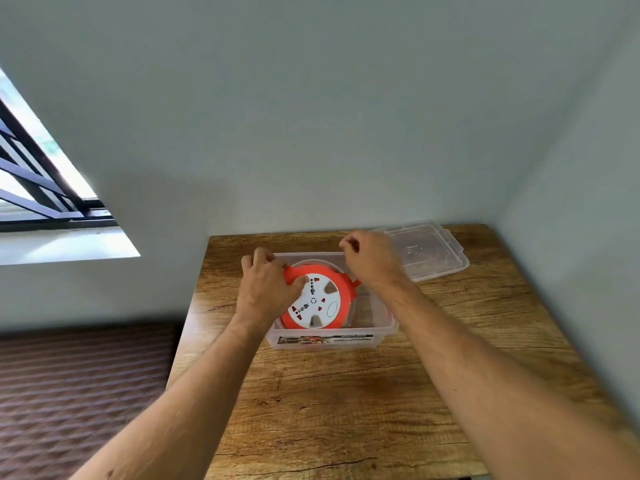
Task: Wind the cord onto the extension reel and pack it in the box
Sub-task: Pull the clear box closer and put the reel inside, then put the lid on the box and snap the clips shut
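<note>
The wood-grain desk (pixel 346 393) stands in a corner, its far and right edges against grey walls (pixel 311 116). A window (pixel 38 174) with dark bars is set in the left wall above a pale sill (pixel 62 244). A brown ribbed floor (pixel 79 382) lies left of the desk.

Reel (pixel 317 301) in box (pixel 381 327), lid (pixel 429 251) behind
</note>
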A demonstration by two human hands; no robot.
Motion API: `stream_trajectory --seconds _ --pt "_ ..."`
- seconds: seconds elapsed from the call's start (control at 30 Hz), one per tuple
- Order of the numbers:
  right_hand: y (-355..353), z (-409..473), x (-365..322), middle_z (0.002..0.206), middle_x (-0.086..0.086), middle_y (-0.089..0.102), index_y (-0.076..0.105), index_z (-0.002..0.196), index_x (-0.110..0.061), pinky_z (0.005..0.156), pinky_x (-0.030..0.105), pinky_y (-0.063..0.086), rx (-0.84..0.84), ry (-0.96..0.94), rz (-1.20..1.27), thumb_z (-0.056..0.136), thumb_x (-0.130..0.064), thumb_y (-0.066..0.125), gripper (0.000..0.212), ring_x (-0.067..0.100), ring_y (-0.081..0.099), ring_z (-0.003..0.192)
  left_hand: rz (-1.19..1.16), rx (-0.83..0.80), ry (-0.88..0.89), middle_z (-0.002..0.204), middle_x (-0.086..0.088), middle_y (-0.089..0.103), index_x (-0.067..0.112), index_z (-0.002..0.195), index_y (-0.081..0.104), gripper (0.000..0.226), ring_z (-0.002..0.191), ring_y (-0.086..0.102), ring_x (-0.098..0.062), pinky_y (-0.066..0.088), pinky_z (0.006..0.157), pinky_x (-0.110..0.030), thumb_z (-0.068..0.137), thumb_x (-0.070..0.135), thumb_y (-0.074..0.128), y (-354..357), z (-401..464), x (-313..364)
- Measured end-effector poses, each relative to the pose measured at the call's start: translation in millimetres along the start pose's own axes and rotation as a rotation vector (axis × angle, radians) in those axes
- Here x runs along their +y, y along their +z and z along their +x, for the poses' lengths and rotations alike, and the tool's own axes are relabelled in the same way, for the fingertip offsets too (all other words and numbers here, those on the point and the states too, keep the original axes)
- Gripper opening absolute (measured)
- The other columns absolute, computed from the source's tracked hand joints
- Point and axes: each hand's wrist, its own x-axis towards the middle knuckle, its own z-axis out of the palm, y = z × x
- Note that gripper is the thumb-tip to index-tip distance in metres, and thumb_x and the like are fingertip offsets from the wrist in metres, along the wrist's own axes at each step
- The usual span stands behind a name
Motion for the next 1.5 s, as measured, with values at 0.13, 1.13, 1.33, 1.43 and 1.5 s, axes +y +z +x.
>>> stream_trajectory --seconds 0.13,1.13,1.33,1.43,1.5 --pt "-14 6 19 0.086 -0.010 0.071 0.075 0.098 -0.018 0.073 0.017 0.053 0.081 0.089 0.183 0.096 -0.020 0.064 0.012 -0.002 0.063 0.076 -0.037 -0.016 -0.069 0.138 -0.010 0.051 0.012 0.125 0.074 0.057 0.124 0.047 -0.033 0.050 0.100 -0.043 0.089 0.056 0.067 3 -1 7" --pt "-55 -14 69 0.079 0.007 0.054 0.057 0.087 -0.008 0.061 0.032 0.040 0.245 -0.164 -0.288 0.087 -0.004 0.062 0.006 0.024 0.053 0.072 -0.597 0.084 -0.303 0.087 0.020 0.069 0.023 0.111 0.080 0.035 0.067 0.065 0.001 0.046 0.040 -0.008 0.094 0.010 0.051 -12 -27 14" --pt "-81 -20 2 0.071 -0.009 0.046 0.045 0.078 -0.020 0.051 0.015 0.034 0.446 -0.160 0.089 0.087 -0.013 0.060 0.019 0.006 0.047 0.060 -0.832 0.041 -0.393 0.104 -0.002 0.081 0.020 0.110 0.079 0.033 0.089 0.076 -0.018 0.066 0.082 -0.044 0.095 0.009 0.052 -25 -29 11" --pt "-89 -28 -31 0.069 -0.004 0.046 0.043 0.083 -0.021 0.046 0.027 0.049 0.576 -0.115 0.446 0.091 -0.018 0.055 0.015 0.016 0.062 0.057 -0.884 0.149 -0.443 0.115 -0.004 0.078 0.017 0.116 0.077 0.029 0.107 0.072 -0.024 0.061 0.095 -0.049 0.103 0.016 0.051 -27 -27 7" --pt "-88 -32 -41 0.077 -0.004 0.047 0.042 0.089 -0.022 0.046 0.029 0.053 0.536 0.010 0.689 0.092 -0.018 0.054 0.013 0.019 0.067 0.054 -0.957 0.207 -0.459 0.109 -0.003 0.078 0.015 0.112 0.077 0.038 0.103 0.071 -0.023 0.060 0.095 -0.049 0.107 0.040 0.048 -33 -27 10"
